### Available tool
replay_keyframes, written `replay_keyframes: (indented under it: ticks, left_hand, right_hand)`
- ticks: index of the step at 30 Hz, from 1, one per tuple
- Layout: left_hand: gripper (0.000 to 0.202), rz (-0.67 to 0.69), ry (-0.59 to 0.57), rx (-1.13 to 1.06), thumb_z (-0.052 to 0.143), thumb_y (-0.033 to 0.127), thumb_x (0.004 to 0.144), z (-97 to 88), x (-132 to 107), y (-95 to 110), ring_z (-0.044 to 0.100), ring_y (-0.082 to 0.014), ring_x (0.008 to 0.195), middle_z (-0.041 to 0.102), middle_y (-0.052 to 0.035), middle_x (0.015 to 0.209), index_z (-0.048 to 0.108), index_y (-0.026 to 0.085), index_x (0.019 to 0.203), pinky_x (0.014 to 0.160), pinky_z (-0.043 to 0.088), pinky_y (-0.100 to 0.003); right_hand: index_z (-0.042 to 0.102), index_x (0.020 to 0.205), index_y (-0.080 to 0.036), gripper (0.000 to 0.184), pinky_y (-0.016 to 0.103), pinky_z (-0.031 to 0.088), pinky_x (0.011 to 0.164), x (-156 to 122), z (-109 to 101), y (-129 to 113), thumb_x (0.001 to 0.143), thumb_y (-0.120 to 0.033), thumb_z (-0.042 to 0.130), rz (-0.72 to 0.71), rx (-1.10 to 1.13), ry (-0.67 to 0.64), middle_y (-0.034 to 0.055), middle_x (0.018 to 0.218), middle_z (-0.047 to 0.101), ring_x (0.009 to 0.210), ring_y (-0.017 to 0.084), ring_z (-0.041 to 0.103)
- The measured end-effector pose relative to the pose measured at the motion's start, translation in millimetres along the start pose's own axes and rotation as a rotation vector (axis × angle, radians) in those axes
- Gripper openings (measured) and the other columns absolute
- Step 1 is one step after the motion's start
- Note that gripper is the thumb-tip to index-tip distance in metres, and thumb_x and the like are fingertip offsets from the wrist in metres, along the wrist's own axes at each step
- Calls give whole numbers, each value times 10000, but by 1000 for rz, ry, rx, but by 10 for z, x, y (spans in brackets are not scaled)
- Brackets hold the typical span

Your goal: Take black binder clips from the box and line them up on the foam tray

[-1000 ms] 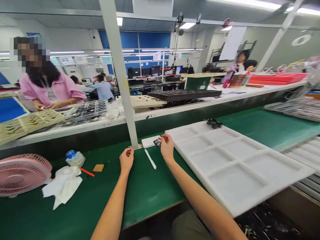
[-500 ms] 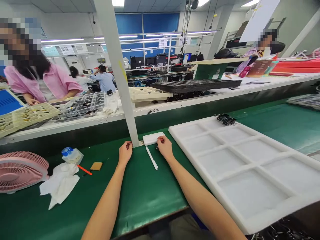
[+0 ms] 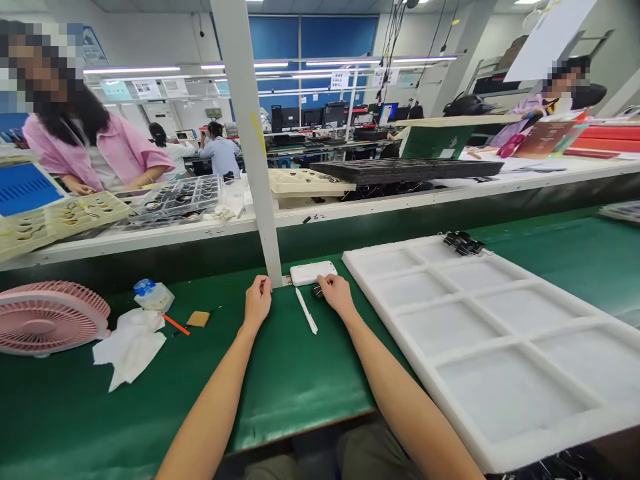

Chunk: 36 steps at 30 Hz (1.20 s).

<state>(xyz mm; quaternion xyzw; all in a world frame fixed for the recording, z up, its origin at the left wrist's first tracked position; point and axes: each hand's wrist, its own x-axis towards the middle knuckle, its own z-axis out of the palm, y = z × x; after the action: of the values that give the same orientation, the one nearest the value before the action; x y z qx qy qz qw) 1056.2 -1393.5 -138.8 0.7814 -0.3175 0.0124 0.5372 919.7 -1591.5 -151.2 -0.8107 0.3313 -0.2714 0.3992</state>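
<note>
My right hand (image 3: 337,294) pinches a small black binder clip (image 3: 318,291), just in front of the white phone-like case (image 3: 313,273), which lies flat on the green mat. My left hand (image 3: 259,298) is closed with fingertips together beside the foot of the white post (image 3: 273,263); whatever it may hold is hidden by the fingers. Between my hands lies a white pen (image 3: 307,311), slanting on the mat and touched by neither hand.
To the right lies a large white foam tray (image 3: 440,301) with several compartments, black binder clips (image 3: 463,243) on its far edge. A pink fan (image 3: 53,319), tissue (image 3: 131,343), bottle (image 3: 154,295), orange stick (image 3: 176,324) and tan sponge (image 3: 199,319) are at left. Co-workers sit beyond the shelf.
The view has shifted slightly, moving the scene rightward. My right hand has drawn back a little from the white case, and more of the black clip shows. My left hand remains by the post.
</note>
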Motion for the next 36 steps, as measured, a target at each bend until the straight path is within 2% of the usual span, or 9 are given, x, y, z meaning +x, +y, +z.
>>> replay_keyframes:
  ticks: [4,8,11,16,24,32,36]
  left_hand:
    - [250,-39,-5,-125,523,439,918,128,-88,89,576,-151,671,626,-18,771,611,205,932,618,425,-244]
    - [277,-108,-94,-222,598,451,865,324,-217,188,505,-115,552,619,-8,737,657,185,917,536,390,-229]
    - [245,-57,-170,-212,624,401,850,407,-300,251,470,-97,533,639,-11,750,699,175,908,528,369,-223]
    - [194,-24,-225,-173,600,325,866,419,-341,279,459,-94,530,658,-11,746,711,172,912,540,361,-225]
    - [183,-85,-236,-246,572,318,884,411,-333,251,539,-125,563,665,-23,710,668,175,946,558,415,-233]
    - [319,-136,-244,-368,665,466,794,428,-310,244,528,-123,508,648,-22,655,628,167,902,477,398,-221]
    - [421,-140,-234,-394,693,551,762,451,-254,210,503,-107,466,649,-21,653,635,154,891,452,391,-218]
  right_hand:
    - [388,552,-219,480,282,363,653,-49,5,-87,892,-529,524,-66,216,26,11,632,499,662,191,488]
    - [327,535,-232,523,284,314,569,-98,18,-157,874,-590,502,-48,248,-20,-15,532,368,562,173,377]
    - [379,513,-226,529,289,334,577,-130,52,-182,861,-598,520,-71,254,-17,-6,525,407,565,176,412]
    - [508,555,-203,520,293,368,608,-143,93,-180,832,-638,575,-79,280,-28,16,591,532,605,186,479]
    - [513,556,-189,570,287,373,606,-179,109,-180,878,-654,584,-102,358,-139,8,545,530,569,173,483]
    - [543,568,-185,548,280,363,553,-167,143,-181,874,-640,562,-132,410,-169,10,538,531,542,171,490]
    - [576,583,-176,489,263,376,559,-150,122,-220,874,-568,571,-157,421,-166,5,549,541,561,161,501]
